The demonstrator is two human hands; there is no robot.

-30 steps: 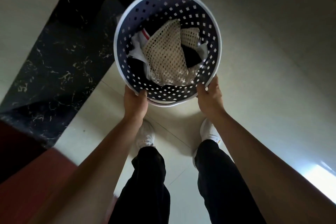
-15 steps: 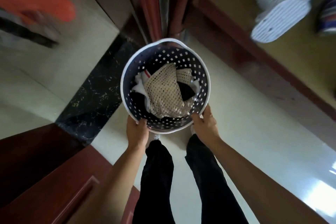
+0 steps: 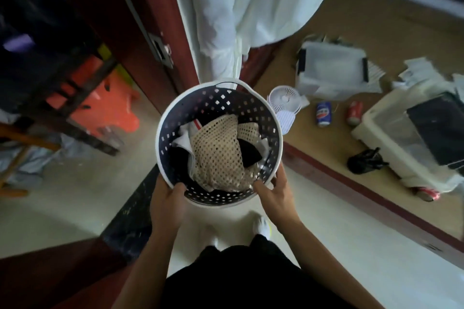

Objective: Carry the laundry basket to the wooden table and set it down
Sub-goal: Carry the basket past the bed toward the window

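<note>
A round dark-blue laundry basket (image 3: 213, 105) with a white rim and square holes hangs in front of me above the floor. A beige mesh garment (image 3: 218, 150) lies on top of dark and white clothes inside it. My left hand (image 3: 167, 204) grips the near rim on the left. On the right side my right hand (image 3: 273, 189) holds the near rim, thumb inside. The wooden table (image 3: 326, 138) with a tan top and dark red edge runs along the right, just beyond the basket.
On the table lie a small white fan (image 3: 283, 103), two drink cans (image 3: 324, 113), clear plastic boxes (image 3: 331, 68), papers and a black bag (image 3: 364, 162). A white curtain (image 3: 251, 7) hangs ahead. A red-brown door frame (image 3: 140, 27) and orange stool (image 3: 108, 105) stand left.
The view has lifted and swung toward the doorway and table, bringing more of the tabletop clutter into sight. The basket stays in both hands and sits closer to the table's edge.
</note>
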